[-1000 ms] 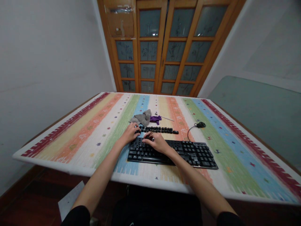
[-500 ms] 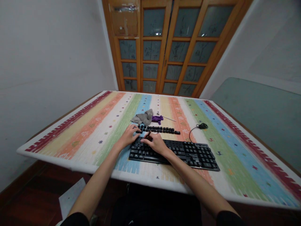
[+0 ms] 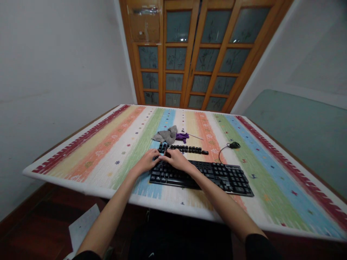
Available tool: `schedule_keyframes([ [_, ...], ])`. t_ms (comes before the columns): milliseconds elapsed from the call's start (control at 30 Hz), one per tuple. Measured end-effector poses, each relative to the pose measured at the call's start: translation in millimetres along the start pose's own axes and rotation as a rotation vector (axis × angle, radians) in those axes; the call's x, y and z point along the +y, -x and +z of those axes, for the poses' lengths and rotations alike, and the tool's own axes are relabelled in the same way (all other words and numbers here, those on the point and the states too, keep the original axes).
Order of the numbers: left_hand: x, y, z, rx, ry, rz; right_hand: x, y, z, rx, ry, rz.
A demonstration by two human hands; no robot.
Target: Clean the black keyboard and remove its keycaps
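A black keyboard [image 3: 195, 177] lies at a slant near the table's front edge. My left hand [image 3: 148, 161] is at its upper left corner, fingers curled in close together; whatever they hold is hidden. From the right, my right hand [image 3: 177, 159] reaches over the keyboard's left part, thumb near the left hand's fingertips. Its fingers close around a small dark brown tool [image 3: 166, 148], mostly covered, so its kind is unclear. Just behind the keyboard, loose black keycaps [image 3: 189, 149] stand in rows.
Behind the keycaps lie a crumpled grey cloth [image 3: 167, 135] and a purple cloth [image 3: 181, 137], with a thin dark rod [image 3: 195, 137] beside it. The keyboard's coiled cable [image 3: 233, 145] rests at right. A striped cloth [image 3: 89, 159] covers the table.
My left hand has drawn back from the loose keycaps to the keyboard's upper left corner. My right hand has shifted slightly left and away from me, meeting the left fingertips.
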State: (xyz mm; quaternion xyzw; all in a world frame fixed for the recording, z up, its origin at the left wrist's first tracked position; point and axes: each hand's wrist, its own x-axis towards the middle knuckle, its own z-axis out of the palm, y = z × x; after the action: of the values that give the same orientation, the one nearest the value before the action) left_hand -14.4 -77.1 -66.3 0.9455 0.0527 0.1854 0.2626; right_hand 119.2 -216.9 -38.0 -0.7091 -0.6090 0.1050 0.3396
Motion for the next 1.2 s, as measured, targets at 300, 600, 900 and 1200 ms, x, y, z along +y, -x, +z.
schedule_keyframes([
  [300,5.5,-2.2,-5.8,0.030,0.083,0.002,19.1,0.4,-5.6,0.062,-0.331,0.107],
  [600,25.7,-10.8,-11.5,-0.049,0.212,0.040,13.9,11.0,-29.3,0.119,-0.253,-0.025],
  [900,24.9,-23.3,-14.4,-0.062,0.106,0.127,8.7,16.1,-33.7,0.148,-0.117,-0.094],
  [1200,22.6,-29.7,-17.9,0.115,0.262,0.097,22.8,18.0,-25.1,0.293,-0.391,0.074],
])
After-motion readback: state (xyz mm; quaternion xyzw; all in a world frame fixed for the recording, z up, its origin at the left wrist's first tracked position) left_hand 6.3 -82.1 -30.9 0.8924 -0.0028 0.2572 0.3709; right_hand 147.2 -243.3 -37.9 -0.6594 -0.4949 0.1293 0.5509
